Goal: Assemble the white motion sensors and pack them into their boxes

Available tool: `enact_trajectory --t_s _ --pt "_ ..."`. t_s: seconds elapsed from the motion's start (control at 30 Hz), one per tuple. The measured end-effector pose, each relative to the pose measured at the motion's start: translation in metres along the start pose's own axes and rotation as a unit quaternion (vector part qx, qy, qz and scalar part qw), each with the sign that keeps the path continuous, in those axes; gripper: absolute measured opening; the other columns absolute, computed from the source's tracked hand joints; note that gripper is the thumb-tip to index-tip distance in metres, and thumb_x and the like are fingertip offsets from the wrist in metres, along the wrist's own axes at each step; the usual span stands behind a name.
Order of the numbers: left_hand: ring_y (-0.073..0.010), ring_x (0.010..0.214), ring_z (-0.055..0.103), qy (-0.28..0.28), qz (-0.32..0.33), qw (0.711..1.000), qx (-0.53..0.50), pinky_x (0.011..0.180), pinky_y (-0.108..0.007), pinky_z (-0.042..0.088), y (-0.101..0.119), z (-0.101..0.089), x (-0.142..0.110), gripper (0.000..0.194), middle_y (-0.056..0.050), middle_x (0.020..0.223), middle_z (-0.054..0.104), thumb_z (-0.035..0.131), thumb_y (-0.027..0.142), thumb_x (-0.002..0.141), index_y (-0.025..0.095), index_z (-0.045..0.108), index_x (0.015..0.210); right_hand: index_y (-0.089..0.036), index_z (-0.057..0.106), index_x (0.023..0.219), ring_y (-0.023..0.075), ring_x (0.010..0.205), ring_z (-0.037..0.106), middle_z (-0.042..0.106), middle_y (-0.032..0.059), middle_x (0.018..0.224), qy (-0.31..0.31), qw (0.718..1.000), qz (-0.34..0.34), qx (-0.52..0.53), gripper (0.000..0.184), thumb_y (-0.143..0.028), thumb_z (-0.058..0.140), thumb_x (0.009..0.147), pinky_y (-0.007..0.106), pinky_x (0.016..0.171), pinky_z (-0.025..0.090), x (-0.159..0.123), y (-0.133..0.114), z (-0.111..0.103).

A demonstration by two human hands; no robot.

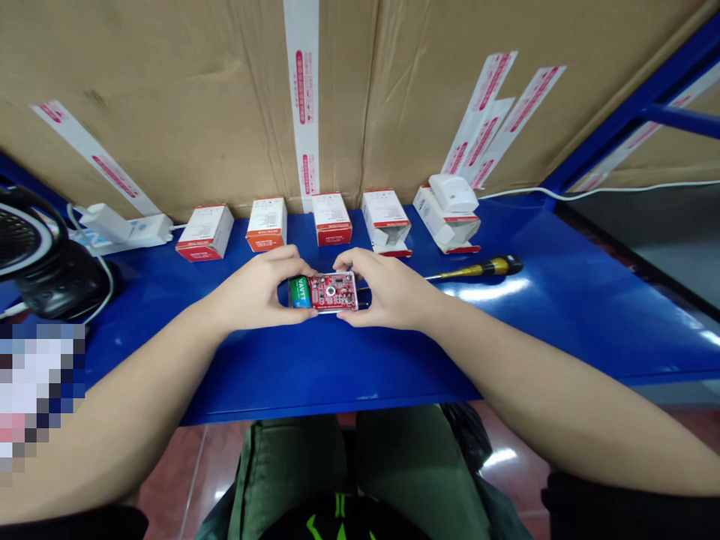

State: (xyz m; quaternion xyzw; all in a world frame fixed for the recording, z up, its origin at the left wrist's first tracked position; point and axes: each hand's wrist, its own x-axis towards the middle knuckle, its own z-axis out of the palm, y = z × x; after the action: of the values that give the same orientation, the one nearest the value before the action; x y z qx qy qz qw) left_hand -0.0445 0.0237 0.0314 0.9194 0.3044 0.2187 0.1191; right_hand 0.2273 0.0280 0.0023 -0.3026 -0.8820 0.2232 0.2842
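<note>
Between my two hands is a small open device with a red circuit board (334, 292) in a pale casing. A green and blue battery (301, 292) fills its left end. My left hand (267, 289) grips the battery end, thumb on the near edge and fingers on the far edge. The other end is pinched the same way by my right hand (388, 291). To the right of that hand lies a screwdriver (478, 268) with a yellow and black handle; its shaft runs toward my fingers, where its tip is hidden.
Along the back of the blue table (337, 367) stand several small red and white boxes (267, 223). A white rounded device (453, 193) rests on the open box (447, 221) at right. A power strip (143, 229) and a black fan (50, 255) are at left; cardboard (196, 112) lines the back.
</note>
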Motion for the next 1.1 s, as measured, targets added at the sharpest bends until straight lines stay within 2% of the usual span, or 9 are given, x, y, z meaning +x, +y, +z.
enact_trajectory --t_s 0.13,0.37,0.47,0.57,0.73,0.9,1.0,1.1 --pt "-0.0189 0.087 0.067 0.069 0.031 0.997 0.008 0.076 -0.031 0.059 -0.004 0.001 -0.002 0.043 -0.005 0.100 0.065 0.082 0.043 0.094 0.017 0.075 0.127 -0.023 0.059 0.116 0.0248 0.102 0.070 0.069 0.0093 0.121 0.058 0.996 -0.011 0.061 0.043 -0.028 0.082 0.079 0.043 0.090 0.061 0.000 0.003 0.002" --pt "-0.0183 0.083 0.066 0.129 0.074 0.986 0.068 0.074 -0.032 0.061 -0.006 0.005 -0.003 0.046 -0.004 0.096 0.065 0.081 0.045 0.097 0.018 0.075 0.133 -0.025 0.061 0.113 0.0254 0.110 0.065 0.066 0.0084 0.122 0.095 0.991 -0.016 0.088 0.036 -0.030 0.080 0.083 0.041 0.087 0.060 0.001 0.003 0.007" --pt "-0.0201 0.088 0.069 0.141 0.081 0.983 0.084 0.080 -0.035 0.064 -0.003 0.008 -0.003 0.046 -0.006 0.098 0.067 0.081 0.043 0.097 0.018 0.075 0.134 -0.025 0.059 0.108 0.0226 0.099 0.065 0.069 0.0058 0.112 0.110 0.989 -0.018 0.102 0.026 -0.034 0.075 0.090 0.042 0.087 0.058 0.002 -0.002 0.009" --pt "-0.0212 0.092 0.071 0.141 0.083 0.983 0.087 0.085 -0.037 0.066 0.001 0.009 -0.004 0.046 -0.007 0.101 0.069 0.080 0.045 0.098 0.020 0.074 0.136 -0.025 0.057 0.104 0.0189 0.087 0.064 0.071 0.0028 0.103 0.107 0.987 -0.017 0.117 0.014 -0.027 0.066 0.094 0.039 0.083 0.054 0.003 -0.005 0.010" --pt "-0.0216 0.096 0.073 0.147 0.099 0.979 0.098 0.086 -0.035 0.066 0.004 0.007 -0.002 0.048 -0.008 0.106 0.073 0.081 0.042 0.098 0.019 0.070 0.138 -0.025 0.056 0.100 0.0178 0.082 0.060 0.070 0.0011 0.099 0.108 0.986 -0.003 0.130 0.015 -0.024 0.066 0.089 0.036 0.078 0.049 0.004 -0.006 0.008" --pt "-0.0236 0.104 0.074 0.142 0.092 0.982 0.078 0.094 -0.038 0.066 0.005 0.005 -0.001 0.036 -0.010 0.114 0.075 0.082 0.039 0.096 0.020 0.072 0.125 -0.025 0.054 0.095 0.0172 0.081 0.058 0.063 -0.0007 0.092 0.106 0.983 -0.001 0.149 0.013 -0.021 0.065 0.088 0.035 0.077 0.046 0.005 -0.008 0.007" --pt "-0.0252 0.109 0.073 0.145 0.074 0.985 0.057 0.098 -0.042 0.066 0.004 0.007 -0.001 0.042 -0.010 0.119 0.074 0.086 0.045 0.092 0.022 0.073 0.124 -0.026 0.048 0.098 0.0167 0.080 0.054 0.057 -0.0018 0.093 0.109 0.978 0.024 0.175 0.021 -0.023 0.066 0.087 0.035 0.076 0.045 0.005 -0.008 0.007" --pt "-0.0249 0.113 0.072 0.153 0.051 0.987 0.009 0.090 -0.037 0.068 0.003 0.009 -0.001 0.047 -0.011 0.123 0.072 0.087 0.044 0.091 0.021 0.071 0.128 -0.027 0.043 0.102 0.0184 0.085 0.053 0.053 -0.0013 0.095 0.110 0.974 0.046 0.191 0.030 -0.025 0.067 0.085 0.036 0.076 0.045 0.005 -0.005 0.006"
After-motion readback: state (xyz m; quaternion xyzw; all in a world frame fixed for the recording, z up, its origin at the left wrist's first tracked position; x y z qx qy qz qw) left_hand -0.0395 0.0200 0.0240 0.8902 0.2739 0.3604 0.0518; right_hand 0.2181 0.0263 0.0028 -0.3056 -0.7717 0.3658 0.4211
